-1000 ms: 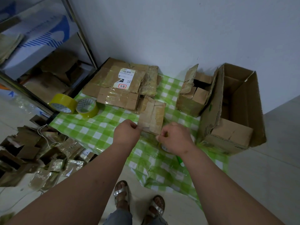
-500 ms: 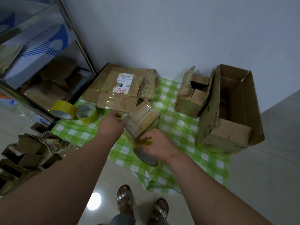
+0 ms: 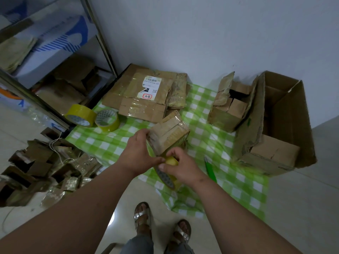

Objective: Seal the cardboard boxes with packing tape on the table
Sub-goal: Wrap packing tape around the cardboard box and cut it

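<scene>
Against the counter's far right corner stood the large open box (image 3: 286,121), flaps up, with a smaller torn box (image 3: 229,107) beside it and a flattened carton (image 3: 143,96) at the far edge. Two spare tape rolls (image 3: 91,117) sat at the far left corner of the counter (image 3: 113,143). Near the front edge, the small box (image 3: 169,137) lay tilted, its long axis running from the front toward the far right. The left hand (image 3: 136,153) gripped its near-left end; the right hand (image 3: 180,166) pinched the yellow tape roll (image 3: 167,176) just below the box. Judging by this, tape would be drawn away from the person, lengthways along the box.
</scene>
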The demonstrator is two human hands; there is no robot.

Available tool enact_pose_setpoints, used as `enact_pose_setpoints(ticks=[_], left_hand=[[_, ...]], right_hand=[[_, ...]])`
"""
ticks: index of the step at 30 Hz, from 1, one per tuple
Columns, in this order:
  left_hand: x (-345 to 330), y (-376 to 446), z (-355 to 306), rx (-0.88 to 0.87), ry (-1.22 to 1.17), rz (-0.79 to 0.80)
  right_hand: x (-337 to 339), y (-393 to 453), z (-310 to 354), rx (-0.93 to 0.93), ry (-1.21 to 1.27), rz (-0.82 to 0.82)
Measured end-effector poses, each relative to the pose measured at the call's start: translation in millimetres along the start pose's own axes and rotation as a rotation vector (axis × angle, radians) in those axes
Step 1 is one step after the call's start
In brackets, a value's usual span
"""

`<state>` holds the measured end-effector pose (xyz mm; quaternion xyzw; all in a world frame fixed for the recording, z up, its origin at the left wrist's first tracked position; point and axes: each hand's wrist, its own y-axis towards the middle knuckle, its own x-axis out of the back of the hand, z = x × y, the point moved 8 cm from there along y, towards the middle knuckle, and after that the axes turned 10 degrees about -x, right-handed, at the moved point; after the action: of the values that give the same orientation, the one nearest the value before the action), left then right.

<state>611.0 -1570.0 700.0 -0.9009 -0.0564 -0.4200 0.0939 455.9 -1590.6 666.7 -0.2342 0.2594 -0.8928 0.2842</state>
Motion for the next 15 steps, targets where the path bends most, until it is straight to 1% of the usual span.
enact_pose_setpoints(ticks=[3,6,8,11,13,15], left_hand=[[4,0,3,-0.024,0.012,-0.037],[4,1,3,-0.054,0.045,-0.035],[5,2,2,-0.066,0.067,-0.023],[6,4,3,-0.057,0.112,0.003],[6,4,4,-0.061,0.140,0.019],[8,5,4,-0.069,0.155,0.018]], right_hand=[[-8,0,-10,-0.069,0.112,0.080],[-11,-2,-26,-0.158,0.198,0.125],[-11,-3,-31,-0.159,0.246,0.140],[-13,-5,-33,-0.112,0.172,0.146],[-13,-4,-31,-0.077,0.083,0.119],[-12,-5,-29,-0.053,0.052,0.099]])
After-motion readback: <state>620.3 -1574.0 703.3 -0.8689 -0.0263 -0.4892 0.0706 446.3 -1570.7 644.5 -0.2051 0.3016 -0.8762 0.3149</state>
